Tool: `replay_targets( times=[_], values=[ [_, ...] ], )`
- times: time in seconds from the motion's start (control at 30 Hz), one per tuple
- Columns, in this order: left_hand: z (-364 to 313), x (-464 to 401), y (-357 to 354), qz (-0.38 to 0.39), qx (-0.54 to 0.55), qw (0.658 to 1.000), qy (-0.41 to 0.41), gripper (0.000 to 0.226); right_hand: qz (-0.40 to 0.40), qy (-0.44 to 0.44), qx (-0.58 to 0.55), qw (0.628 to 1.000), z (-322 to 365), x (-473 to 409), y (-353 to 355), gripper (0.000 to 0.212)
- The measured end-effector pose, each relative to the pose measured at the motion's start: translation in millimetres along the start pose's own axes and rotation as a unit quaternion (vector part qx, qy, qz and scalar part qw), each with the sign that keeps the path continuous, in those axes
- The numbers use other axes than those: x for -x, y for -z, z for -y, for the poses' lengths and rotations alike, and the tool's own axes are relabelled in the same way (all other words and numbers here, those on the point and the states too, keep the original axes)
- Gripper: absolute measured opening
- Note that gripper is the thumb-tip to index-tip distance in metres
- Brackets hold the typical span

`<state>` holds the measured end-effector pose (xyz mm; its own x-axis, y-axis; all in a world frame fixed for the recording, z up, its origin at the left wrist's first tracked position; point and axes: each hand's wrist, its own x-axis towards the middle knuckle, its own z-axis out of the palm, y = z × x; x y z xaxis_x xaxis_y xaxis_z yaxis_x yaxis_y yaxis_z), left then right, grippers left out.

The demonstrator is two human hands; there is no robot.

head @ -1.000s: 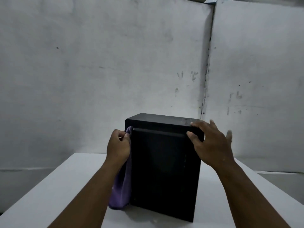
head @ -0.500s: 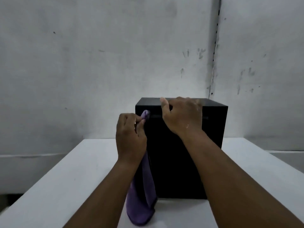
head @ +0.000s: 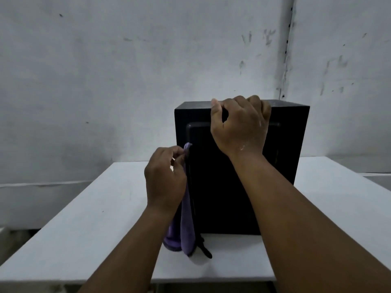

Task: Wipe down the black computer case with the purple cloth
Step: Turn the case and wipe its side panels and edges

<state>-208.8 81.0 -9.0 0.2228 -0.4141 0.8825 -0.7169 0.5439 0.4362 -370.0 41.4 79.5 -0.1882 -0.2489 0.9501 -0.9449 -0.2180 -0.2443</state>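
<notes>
Here we pinch the purple cloth in our left hand against the near-left vertical edge of the black computer case, upright on the table; our right hand grips its top edge.

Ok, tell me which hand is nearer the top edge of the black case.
Right. The right hand grips the top front edge of the black case; the left hand is lower, at the case's left front edge, pinching the purple cloth.
</notes>
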Motion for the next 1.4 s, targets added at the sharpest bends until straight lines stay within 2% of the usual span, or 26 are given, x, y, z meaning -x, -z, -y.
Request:
replay_targets(
  times=[0.27,0.37,0.6,0.9,1.07,1.2,1.4],
  values=[
    [-23,-61,-1,-0.077,0.028,0.996,-0.018,0.003,-0.030,0.006,-0.008,1.000,0,2,-1,0.046],
    [-21,-52,-7,-0.086,0.021,0.996,-0.025,0.003,-0.046,0.008,-0.006,0.999,-1,2,-3,0.045],
    [14,19,-10,-0.028,0.013,0.999,-0.016,0.003,-0.074,0.017,-0.005,0.997,-1,3,-7,0.043],
    [-16,-69,-5,-0.063,0.014,0.996,-0.065,0.003,-0.066,0.017,0.000,0.998,-1,4,-6,0.042],
    [-2,-31,-9,-0.064,0.013,0.997,-0.046,0.005,-0.067,0.018,0.004,0.998,-2,3,-6,0.042],
    [13,3,-8,-0.018,0.012,0.999,-0.028,0.009,-0.066,0.020,0.000,0.998,-2,3,-5,0.042],
    [-11,-52,-1,-0.041,0.013,0.998,-0.049,0.004,-0.048,0.021,-0.002,0.999,-2,3,-2,0.043]
  ],
)
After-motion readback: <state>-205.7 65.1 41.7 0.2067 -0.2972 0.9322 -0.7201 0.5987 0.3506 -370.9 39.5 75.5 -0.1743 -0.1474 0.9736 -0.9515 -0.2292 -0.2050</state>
